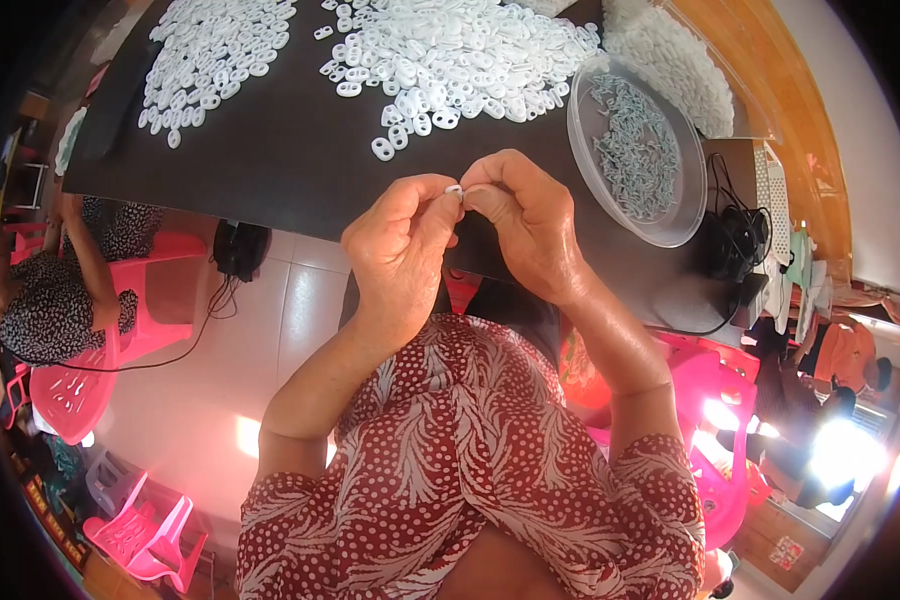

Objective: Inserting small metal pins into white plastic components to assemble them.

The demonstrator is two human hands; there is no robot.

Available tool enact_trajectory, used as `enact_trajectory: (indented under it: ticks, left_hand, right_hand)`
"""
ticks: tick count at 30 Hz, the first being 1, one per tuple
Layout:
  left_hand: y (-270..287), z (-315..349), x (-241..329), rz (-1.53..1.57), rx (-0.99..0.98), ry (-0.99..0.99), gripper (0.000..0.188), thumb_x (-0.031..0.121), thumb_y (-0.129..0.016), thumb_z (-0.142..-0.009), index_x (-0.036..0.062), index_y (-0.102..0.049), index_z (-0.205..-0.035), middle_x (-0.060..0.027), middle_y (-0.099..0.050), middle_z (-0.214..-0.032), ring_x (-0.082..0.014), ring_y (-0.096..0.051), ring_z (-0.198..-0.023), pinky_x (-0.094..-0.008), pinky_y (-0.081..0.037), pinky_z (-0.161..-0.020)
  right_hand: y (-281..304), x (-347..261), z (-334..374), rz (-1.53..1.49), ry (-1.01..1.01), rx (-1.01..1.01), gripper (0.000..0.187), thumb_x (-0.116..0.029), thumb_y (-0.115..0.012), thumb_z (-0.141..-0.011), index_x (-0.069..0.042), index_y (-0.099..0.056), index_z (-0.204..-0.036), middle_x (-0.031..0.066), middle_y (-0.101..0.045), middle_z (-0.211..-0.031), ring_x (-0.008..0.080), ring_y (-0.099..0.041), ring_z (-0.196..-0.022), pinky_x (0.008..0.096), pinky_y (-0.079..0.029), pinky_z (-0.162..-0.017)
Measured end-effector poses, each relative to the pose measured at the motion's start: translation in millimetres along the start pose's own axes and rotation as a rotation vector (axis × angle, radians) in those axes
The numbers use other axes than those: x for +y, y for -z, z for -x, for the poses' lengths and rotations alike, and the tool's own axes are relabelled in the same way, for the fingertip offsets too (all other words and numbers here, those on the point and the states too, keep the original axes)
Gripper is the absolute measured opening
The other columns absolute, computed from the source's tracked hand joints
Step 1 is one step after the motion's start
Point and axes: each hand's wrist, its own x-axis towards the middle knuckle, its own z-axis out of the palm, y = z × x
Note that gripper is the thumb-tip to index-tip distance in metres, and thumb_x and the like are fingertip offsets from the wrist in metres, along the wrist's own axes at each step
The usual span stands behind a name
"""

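Note:
My left hand [398, 250] is closed in a pinch on a small white plastic piece [454, 189], just above the near edge of the dark table. Against it, my right hand [530, 225] pinches with thumb and forefinger; anything between those fingertips is too small to make out. Beyond my hands spreads a big pile of white oval pieces with two holes [460, 60], a few lying loose at its near side. To the right stands a clear round plastic tub [595, 190] holding many small grey-blue metal parts [635, 150].
Another heap of white pieces [215, 60] lies at the far left of the dark tabletop [270, 165]. A clear bag of white pieces [670, 65] sits behind the tub, with black cables [740, 235] to its right. A person in a patterned top [45, 320] sits at left near pink chairs [155, 315].

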Motion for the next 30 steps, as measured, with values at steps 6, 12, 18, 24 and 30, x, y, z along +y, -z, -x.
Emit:
enact_trajectory:
  ticks: [6,12,18,24,30]
  left_hand:
    - [-4,4,-8,0.012,0.073,-0.029,0.005,-0.001,-0.060,-0.086,-0.0049,-0.062,-0.089,-0.0044,-0.063,-0.076,-0.0046,-0.055,-0.062,-0.0188,-0.047,-0.051]
    - [-1,-2,-5,0.108,0.067,0.029,0.010,0.006,-0.061,-0.089,-0.0031,-0.063,-0.093,-0.0040,-0.063,-0.076,-0.0054,-0.053,-0.057,-0.0167,-0.042,-0.050]
    - [2,-4,-3,0.143,0.033,0.068,0.010,0.005,-0.061,-0.088,-0.0034,-0.063,-0.094,-0.0047,-0.064,-0.076,-0.0060,-0.053,-0.057,-0.0170,-0.041,-0.049]
    - [1,-5,-2,0.169,0.005,0.097,0.011,0.005,-0.061,-0.088,-0.0035,-0.063,-0.094,-0.0049,-0.064,-0.077,-0.0059,-0.053,-0.058,-0.0170,-0.041,-0.050]
    - [-2,-1,-7,0.013,0.022,-0.016,0.012,0.007,-0.061,-0.088,-0.0037,-0.063,-0.094,-0.0048,-0.064,-0.077,-0.0055,-0.053,-0.058,-0.0171,-0.042,-0.050]
  right_hand:
    - [-12,3,0,0.165,0.083,0.059,0.004,-0.002,-0.057,-0.082,0.000,-0.055,-0.085,0.0137,-0.058,-0.078,0.0314,-0.057,-0.073,0.0386,-0.046,-0.065]
    - [-14,5,-1,0.044,0.011,0.060,0.004,-0.001,-0.057,-0.082,0.001,-0.056,-0.086,0.0128,-0.059,-0.079,0.0277,-0.059,-0.074,0.0358,-0.047,-0.065]
    - [-5,0,-2,-0.166,-0.140,-0.009,0.007,0.001,-0.058,-0.083,0.002,-0.059,-0.090,0.0107,-0.059,-0.082,0.0162,-0.060,-0.075,0.0282,-0.048,-0.065]
    - [-3,3,-3,-0.152,-0.130,-0.010,0.006,0.002,-0.057,-0.082,0.003,-0.059,-0.087,0.0096,-0.059,-0.080,0.0156,-0.060,-0.074,0.0286,-0.048,-0.065]
    - [-9,6,-2,-0.020,-0.079,0.032,0.003,0.000,-0.057,-0.081,0.001,-0.059,-0.084,0.0116,-0.059,-0.077,0.0241,-0.059,-0.071,0.0334,-0.047,-0.064]
